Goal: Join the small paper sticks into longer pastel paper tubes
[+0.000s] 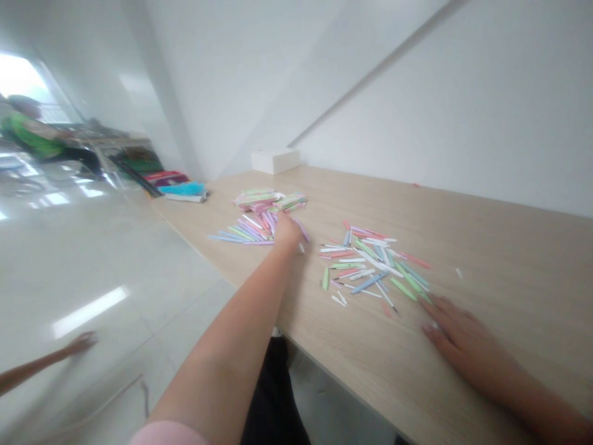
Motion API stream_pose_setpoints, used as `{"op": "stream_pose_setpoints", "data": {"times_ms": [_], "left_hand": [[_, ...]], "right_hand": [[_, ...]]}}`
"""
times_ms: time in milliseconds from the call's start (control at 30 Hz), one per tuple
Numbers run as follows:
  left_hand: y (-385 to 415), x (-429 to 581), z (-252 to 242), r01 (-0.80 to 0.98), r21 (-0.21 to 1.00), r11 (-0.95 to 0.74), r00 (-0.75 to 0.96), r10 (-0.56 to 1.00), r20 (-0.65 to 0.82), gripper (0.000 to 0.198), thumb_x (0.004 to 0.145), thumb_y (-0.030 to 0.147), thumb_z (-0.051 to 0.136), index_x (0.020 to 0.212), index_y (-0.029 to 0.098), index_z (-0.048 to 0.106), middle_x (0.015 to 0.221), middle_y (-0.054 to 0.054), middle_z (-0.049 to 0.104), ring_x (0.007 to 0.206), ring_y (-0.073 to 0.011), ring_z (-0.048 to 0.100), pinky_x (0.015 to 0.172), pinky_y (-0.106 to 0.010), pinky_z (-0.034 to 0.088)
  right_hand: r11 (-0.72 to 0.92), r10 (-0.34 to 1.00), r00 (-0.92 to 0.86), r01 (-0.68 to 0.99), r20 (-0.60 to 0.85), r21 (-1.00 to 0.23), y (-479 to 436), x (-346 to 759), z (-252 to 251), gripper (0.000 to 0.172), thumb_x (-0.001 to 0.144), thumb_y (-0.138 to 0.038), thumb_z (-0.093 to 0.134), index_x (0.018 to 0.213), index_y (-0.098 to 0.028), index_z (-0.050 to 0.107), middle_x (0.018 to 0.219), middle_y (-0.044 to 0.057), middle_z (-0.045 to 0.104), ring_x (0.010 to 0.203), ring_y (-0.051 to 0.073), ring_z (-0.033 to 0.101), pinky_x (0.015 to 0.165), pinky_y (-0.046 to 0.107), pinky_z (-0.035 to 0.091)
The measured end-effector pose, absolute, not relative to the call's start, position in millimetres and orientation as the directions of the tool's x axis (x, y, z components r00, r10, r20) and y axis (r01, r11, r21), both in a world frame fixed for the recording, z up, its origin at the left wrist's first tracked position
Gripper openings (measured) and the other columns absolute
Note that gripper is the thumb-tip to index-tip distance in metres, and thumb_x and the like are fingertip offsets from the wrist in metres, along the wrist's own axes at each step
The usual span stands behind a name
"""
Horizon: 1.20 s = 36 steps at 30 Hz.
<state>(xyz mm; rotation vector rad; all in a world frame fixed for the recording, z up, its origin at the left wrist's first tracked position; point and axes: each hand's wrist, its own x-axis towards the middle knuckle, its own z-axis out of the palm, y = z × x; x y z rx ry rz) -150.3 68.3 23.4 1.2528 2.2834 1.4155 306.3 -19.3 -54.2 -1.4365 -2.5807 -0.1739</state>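
Note:
My left hand (287, 232) rests curled at the edge of a fan of purple, blue and pink paper strips (245, 232), its fingers hidden, so any grip is unclear. Just beyond lie stacked bundles of pastel strips (264, 198). A loose scatter of white, green, blue and pink strips (370, 266) covers the middle of the light wood table (486, 247). My right hand (463, 337) lies flat on the tabletop, fingers apart, its fingertips at the scatter's lower edge.
A white box (275, 159) stands against the wall at the table's far end. Blue and red items (183, 187) lie beyond that end. At left, a person in a green top (32, 136) works further off, and another person's hand (78, 343) reaches in low over the glossy floor.

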Motion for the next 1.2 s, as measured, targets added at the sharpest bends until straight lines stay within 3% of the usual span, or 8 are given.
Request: {"op": "stream_pose_setpoints", "data": {"times_ms": [367, 600, 767, 867, 967, 1067, 1200], "left_hand": [[84.9, -161.0, 1.3, 0.749, 0.621, 0.229, -0.524, 0.779, 0.345, 0.032, 0.097, 0.02, 0.045, 0.127, 0.013, 0.05, 0.14, -0.02, 0.054, 0.126, -0.0269, 0.057, 0.106, -0.039, 0.045], [86.0, -156.7, 2.8, 0.847, 0.513, 0.142, -0.394, 0.815, 0.424, 0.039, 0.096, 0.018, 0.041, 0.133, 0.014, 0.052, 0.145, -0.019, 0.052, 0.134, -0.0305, 0.05, 0.11, -0.044, 0.042], [81.2, -128.4, 27.2, 0.913, 0.404, -0.056, -0.147, 0.879, 0.454, 0.038, 0.096, 0.02, 0.04, 0.125, 0.017, 0.063, 0.135, -0.015, 0.062, 0.134, -0.0299, 0.049, 0.117, -0.045, 0.032], [80.4, -92.5, 39.7, 0.896, 0.361, -0.259, 0.124, 0.926, 0.356, 0.031, 0.093, 0.025, 0.046, 0.111, 0.021, 0.071, 0.117, -0.009, 0.071, 0.109, -0.0238, 0.064, 0.098, -0.034, 0.048], [79.2, -55.2, 45.1, 0.826, 0.344, -0.446, 0.395, 0.894, 0.21, 0.023, 0.086, 0.036, 0.059, 0.098, 0.026, 0.075, 0.099, -0.003, 0.075, 0.09, -0.0208, 0.067, 0.082, -0.029, 0.051], [77.1, -28.3, 43.1, 0.78, 0.345, -0.523, 0.527, 0.845, 0.089, 0.032, 0.08, 0.044, 0.067, 0.105, 0.027, 0.076, 0.103, -0.004, 0.076, 0.088, -0.0231, 0.068, 0.077, -0.031, 0.051], [72.9, -12.6, 32.8, 0.7, 0.34, -0.629, 0.641, 0.762, 0.091, 0.037, 0.083, 0.041, 0.063, 0.114, 0.024, 0.074, 0.117, -0.007, 0.073, 0.103, -0.0253, 0.066, 0.088, -0.033, 0.05]], "right_hand": [[0.513, 0.84, -0.5, 0.859, 0.211, -0.006, -25.7, 301.6, -47.3, 0.059, 0.102, -0.051, 0.04, 0.156, -0.028, 0.043, 0.159, 0.01, 0.045, 0.145, 0.036, 0.043, 0.115, 0.063, 0.039], [0.506, 0.844, -0.495, 0.863, 0.208, -0.001, -27.3, 298.7, -45.6, 0.059, 0.101, -0.05, 0.042, 0.156, -0.03, 0.042, 0.159, 0.009, 0.046, 0.146, 0.035, 0.043, 0.116, 0.061, 0.039], [0.501, 0.847, -0.483, 0.865, 0.222, -0.026, -29.5, 296.3, -43.4, 0.058, 0.101, -0.048, 0.042, 0.156, -0.031, 0.043, 0.158, 0.009, 0.047, 0.145, 0.035, 0.044, 0.116, 0.062, 0.039], [0.502, 0.847, -0.48, 0.864, 0.229, -0.043, -30.5, 296.2, -42.7, 0.056, 0.1, -0.048, 0.045, 0.154, -0.032, 0.045, 0.158, 0.008, 0.048, 0.145, 0.035, 0.044, 0.116, 0.061, 0.039], [0.505, 0.847, -0.482, 0.862, 0.224, -0.057, -31.3, 296.1, -42.0, 0.057, 0.1, -0.049, 0.045, 0.155, -0.033, 0.043, 0.159, 0.008, 0.046, 0.145, 0.035, 0.044, 0.116, 0.062, 0.038], [0.499, 0.853, -0.474, 0.863, 0.218, -0.076, -32.5, 295.3, -40.6, 0.056, 0.1, -0.049, 0.046, 0.154, -0.032, 0.044, 0.159, 0.01, 0.046, 0.145, 0.035, 0.043, 0.115, 0.062, 0.038], [0.498, 0.856, -0.463, 0.858, 0.231, -0.125, -36.4, 291.5, -36.8, 0.058, 0.1, -0.047, 0.049, 0.155, -0.032, 0.042, 0.16, 0.011, 0.044, 0.146, 0.035, 0.043, 0.116, 0.063, 0.037]]}}
